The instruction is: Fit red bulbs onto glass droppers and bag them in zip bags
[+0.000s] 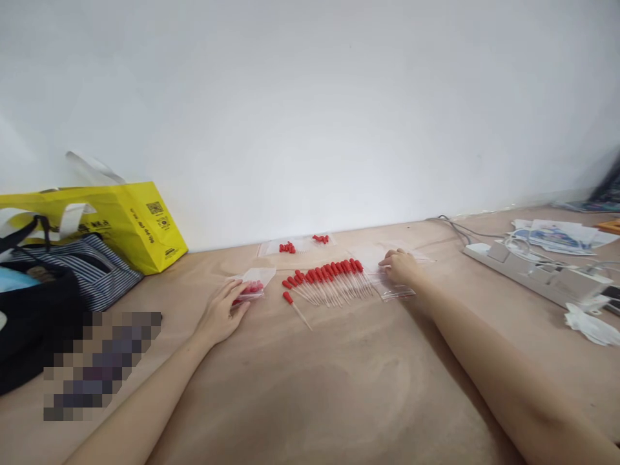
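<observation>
My left hand [225,312] rests at the left edge of a clear zip bag [265,278] that has red rubber bulbs [252,287] in it; fingers and thumb close around that edge. Farther right, my right hand [399,266] has its fingers curled down over a flat clear plastic bag [398,290]; whatever is under the fingertips is hidden. Between the hands lies a slanted row of droppers [334,274] with red bulbs and thin clear tubes. One single dropper [297,310] lies apart, nearer to me.
Loose red bulbs [287,248] lie on clear plastic near the wall. At left stand a yellow bag [140,226] and a striped bag [104,265]. On the right are a power strip [527,271] with cables, papers [557,234] and a crumpled white item [593,324].
</observation>
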A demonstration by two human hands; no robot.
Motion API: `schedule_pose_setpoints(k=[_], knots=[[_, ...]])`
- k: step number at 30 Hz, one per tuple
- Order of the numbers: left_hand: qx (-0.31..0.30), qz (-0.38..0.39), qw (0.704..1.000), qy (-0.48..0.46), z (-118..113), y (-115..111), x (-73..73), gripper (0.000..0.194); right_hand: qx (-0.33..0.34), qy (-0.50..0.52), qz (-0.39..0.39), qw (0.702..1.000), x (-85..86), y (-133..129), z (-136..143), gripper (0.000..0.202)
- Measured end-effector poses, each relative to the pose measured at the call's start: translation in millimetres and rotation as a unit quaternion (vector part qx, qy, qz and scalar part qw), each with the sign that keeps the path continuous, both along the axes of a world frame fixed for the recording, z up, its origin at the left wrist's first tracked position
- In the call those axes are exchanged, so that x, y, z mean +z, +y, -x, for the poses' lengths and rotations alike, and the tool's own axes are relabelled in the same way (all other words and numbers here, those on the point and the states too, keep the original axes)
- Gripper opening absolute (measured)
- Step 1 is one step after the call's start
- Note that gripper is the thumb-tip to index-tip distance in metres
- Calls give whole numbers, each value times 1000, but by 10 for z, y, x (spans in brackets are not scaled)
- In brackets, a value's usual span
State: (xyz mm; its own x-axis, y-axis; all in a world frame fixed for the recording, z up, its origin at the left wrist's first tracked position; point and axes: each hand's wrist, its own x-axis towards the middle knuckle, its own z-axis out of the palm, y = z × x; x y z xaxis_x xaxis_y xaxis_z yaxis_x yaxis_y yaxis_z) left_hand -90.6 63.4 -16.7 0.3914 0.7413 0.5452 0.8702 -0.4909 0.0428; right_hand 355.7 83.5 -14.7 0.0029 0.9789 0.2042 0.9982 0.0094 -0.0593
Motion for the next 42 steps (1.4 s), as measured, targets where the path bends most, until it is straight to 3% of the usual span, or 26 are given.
schedule_pose_setpoints(k=[7,11,13,17,21,23,26,28,31,34,36,38,42], knots=[[-81,-59,995,-7,-306,-217,30,33,-22,14,-51,998,-88,32,51,24],[-95,-103,990,-26,-422,-267,57,29,-71,43,-144,986,73,-28,133,31],[-96,-123,987,-36,-484,-289,87,28,-54,82,-229,968,210,-106,250,31],[-100,-167,979,-65,-576,-406,241,29,120,141,-322,928,382,-381,659,27],[-81,-213,962,-153,-578,-639,522,32,371,92,-344,858,296,-704,1102,22],[-110,-156,967,-167,-595,-753,646,32,454,59,-325,827,209,-827,1261,23],[-211,30,977,-29,-690,-872,690,40,516,17,-298,803,91,-929,1413,24],[-235,113,964,44,-763,-910,592,58,531,0,-286,798,27,-942,1470,23],[-214,218,949,80,-807,-917,331,87,532,3,-281,799,-51,-916,1506,20],[-194,267,941,72,-776,-901,114,90,532,22,-271,802,-102,-898,1504,16],[-194,276,939,64,-758,-902,58,92,530,47,-257,807,-114,-914,1498,16],[-187,281,940,59,-766,-918,66,95,507,95,-245,821,-108,-950,1500,16],[-145,314,936,62,-847,-978,152,87,390,210,-233,866,-84,-1025,1533,18]])
